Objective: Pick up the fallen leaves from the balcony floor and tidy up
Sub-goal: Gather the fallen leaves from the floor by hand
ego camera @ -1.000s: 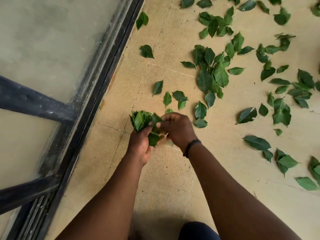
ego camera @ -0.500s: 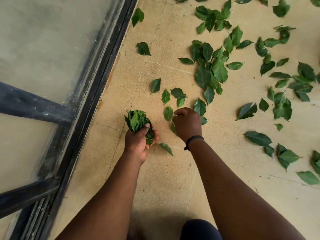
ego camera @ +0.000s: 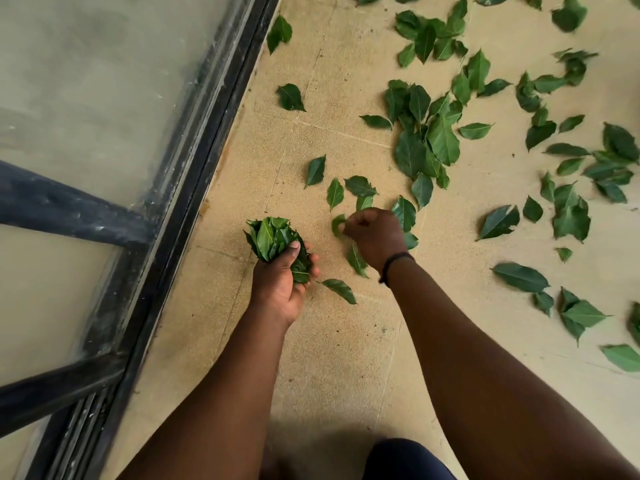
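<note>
My left hand [ego camera: 282,284] grips a thick bunch of green leaves [ego camera: 272,237], held just above the beige balcony floor [ego camera: 332,358]. To its right, my right hand [ego camera: 375,233] pinches a single curled leaf [ego camera: 337,224] at its fingertips. Loose leaves lie close around the hands: one [ego camera: 341,289] just right of my left hand, one [ego camera: 356,261] under my right wrist, and three [ego camera: 335,194] just beyond the right hand. Several more leaves [ego camera: 429,133] are scattered across the floor farther out and to the right.
A dark metal railing frame [ego camera: 194,188] runs diagonally along the floor's left edge, with a grey surface below beyond it. A dark bar [ego camera: 65,209] crosses that side. My knee in dark cloth [ego camera: 405,459] shows at the bottom.
My right hand drew away from the bunch, dropped to the floor and now lifts a single leaf in a pinch. One leaf dropped beside my left hand, which stays holding the bunch.
</note>
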